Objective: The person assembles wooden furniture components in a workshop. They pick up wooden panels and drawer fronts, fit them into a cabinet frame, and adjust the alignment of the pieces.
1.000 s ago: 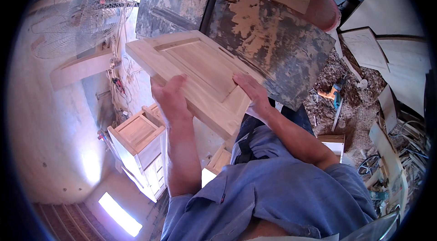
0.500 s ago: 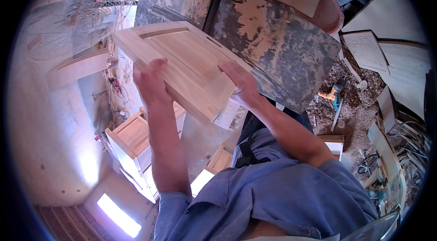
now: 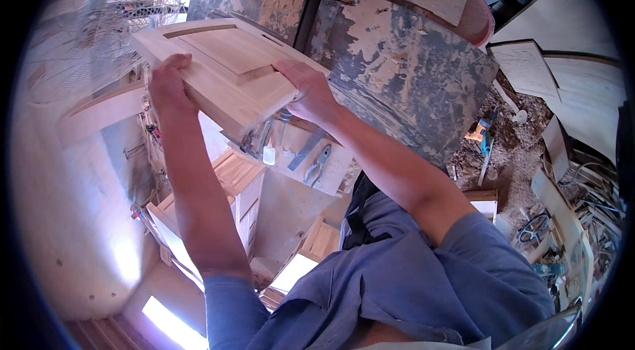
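A pale wooden panel door [image 3: 228, 52] with a raised centre panel is held up and tilted in front of me. My left hand [image 3: 170, 82] grips its near left edge, the thumb on the face. At its right end, my right hand [image 3: 309, 91] clasps the other edge, fingers lying over the face. Both hands' undersides are hidden. Beyond the door lies a dark work surface [image 3: 403, 72] smeared with sawdust. Just below the door, pliers [image 3: 320, 163] and a few other tools rest on a light board [image 3: 337, 175].
A wire-cage fan [image 3: 126, 19] stands at the far left. Wooden cabinet pieces [image 3: 238, 171] sit below my left forearm. On the sawdust-covered floor at right lies an orange and teal power tool [image 3: 485, 135]. Scrap wood [image 3: 598, 224] and leaning boards [image 3: 529, 69] fill the right side.
Both hands have carried the panel door to the left and slightly away from me. The pliers and other tools below it have come into sight.
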`<move>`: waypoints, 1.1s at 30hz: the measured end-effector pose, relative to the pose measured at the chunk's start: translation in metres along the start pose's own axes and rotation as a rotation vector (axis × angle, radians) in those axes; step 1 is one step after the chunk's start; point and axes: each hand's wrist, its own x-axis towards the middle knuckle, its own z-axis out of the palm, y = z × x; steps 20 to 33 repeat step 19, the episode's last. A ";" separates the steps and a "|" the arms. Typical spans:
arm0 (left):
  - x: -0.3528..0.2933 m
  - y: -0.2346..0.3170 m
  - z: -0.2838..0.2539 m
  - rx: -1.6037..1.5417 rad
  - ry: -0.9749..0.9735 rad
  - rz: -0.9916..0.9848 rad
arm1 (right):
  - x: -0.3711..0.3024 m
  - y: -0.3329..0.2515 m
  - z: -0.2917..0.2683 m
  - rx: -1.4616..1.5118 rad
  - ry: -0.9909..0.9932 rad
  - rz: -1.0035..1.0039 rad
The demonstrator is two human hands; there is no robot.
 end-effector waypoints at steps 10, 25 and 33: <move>0.075 0.008 -0.023 -0.011 -0.062 0.019 | 0.043 -0.001 0.037 0.013 0.002 0.017; 0.154 -0.003 -0.045 -0.057 -0.102 0.156 | 0.070 0.006 0.061 0.054 -0.070 0.086; 0.154 -0.003 -0.045 -0.057 -0.102 0.156 | 0.070 0.006 0.061 0.054 -0.070 0.086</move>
